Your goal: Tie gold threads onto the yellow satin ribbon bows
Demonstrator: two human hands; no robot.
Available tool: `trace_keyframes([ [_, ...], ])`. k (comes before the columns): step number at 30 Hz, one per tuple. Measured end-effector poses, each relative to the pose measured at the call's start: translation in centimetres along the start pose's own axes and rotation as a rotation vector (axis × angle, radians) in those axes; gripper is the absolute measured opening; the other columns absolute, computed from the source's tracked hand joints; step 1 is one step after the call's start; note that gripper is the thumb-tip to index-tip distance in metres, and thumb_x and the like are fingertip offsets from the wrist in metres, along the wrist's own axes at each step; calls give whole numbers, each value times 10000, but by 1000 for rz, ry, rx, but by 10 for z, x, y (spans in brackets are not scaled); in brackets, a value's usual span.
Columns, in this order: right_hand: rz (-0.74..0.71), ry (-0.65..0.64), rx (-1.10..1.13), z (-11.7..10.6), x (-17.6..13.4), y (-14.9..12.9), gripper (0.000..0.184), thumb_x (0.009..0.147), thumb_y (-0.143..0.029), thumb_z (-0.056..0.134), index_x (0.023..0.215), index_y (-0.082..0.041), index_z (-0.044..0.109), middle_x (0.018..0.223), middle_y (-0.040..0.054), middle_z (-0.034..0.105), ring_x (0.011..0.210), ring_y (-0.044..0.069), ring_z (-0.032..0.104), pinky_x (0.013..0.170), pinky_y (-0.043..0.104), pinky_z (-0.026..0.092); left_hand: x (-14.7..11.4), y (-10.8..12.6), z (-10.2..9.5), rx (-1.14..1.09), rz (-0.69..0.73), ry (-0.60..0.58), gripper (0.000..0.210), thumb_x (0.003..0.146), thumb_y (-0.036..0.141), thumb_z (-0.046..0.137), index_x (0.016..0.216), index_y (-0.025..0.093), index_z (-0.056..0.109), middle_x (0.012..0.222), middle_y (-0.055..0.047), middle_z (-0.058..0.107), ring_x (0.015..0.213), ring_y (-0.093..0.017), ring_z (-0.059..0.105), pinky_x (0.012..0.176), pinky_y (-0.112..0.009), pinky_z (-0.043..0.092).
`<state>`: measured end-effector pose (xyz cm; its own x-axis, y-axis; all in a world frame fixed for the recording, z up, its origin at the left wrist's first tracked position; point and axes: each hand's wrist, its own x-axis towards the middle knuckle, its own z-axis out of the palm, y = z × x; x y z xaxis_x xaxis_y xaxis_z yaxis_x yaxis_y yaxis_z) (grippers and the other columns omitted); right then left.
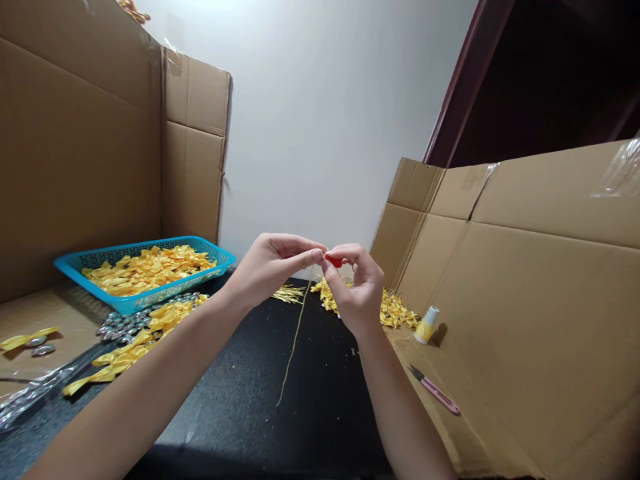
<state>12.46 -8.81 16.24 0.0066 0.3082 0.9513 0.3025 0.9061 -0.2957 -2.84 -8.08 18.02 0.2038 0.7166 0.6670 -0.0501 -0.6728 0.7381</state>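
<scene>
My left hand (273, 267) and my right hand (356, 280) meet fingertip to fingertip above the black table. Between my right thumb and forefinger is a small, glossy red piece (333, 261), partly covered by the fingers. A thin yellow thread (295, 343) hangs from my left fingertips, its loose end dangling over the tabletop. My left thumb and forefinger are pinched together right beside the red piece. Whether the thread passes around the red piece is hidden by the fingers.
A blue basket (145, 303) of yellow ribbon bows stands at the left, with silver beads (125, 325) and more bows (125, 353) before it. Behind my hands lie cut threads (289, 293) and a yellow pile (397, 310). A thread spool (427, 325) and pink snips (435, 392) lie right. Cardboard walls (540, 287) flank the table.
</scene>
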Motion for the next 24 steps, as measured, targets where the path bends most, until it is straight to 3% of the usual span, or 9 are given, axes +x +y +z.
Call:
trace_keyframes([
  [9,-6,-27,-8,-2,0,3,33,815,-228,632,818,-233,600,802,-22,666,765,127,606,745,312,473,5,-4,-3,-31,27,-37,234,715,331,759,886,171,753,843,-71,765,813,-201,714,746,-302,574],
  [15,41,-44,-34,-3,-1,5,52,815,-271,623,848,-234,608,815,-12,676,802,140,621,766,320,479,5,-8,-4,25,119,-29,396,751,339,732,1099,162,671,772,-59,741,689,-149,681,638,-260,550],
  [24,80,-37,42,-4,0,7,42,798,-254,643,836,-238,633,795,-20,682,781,136,626,758,317,478,4,-5,-3,121,213,8,393,758,332,724,1105,167,642,716,-37,713,622,-121,623,561,-243,491],
])
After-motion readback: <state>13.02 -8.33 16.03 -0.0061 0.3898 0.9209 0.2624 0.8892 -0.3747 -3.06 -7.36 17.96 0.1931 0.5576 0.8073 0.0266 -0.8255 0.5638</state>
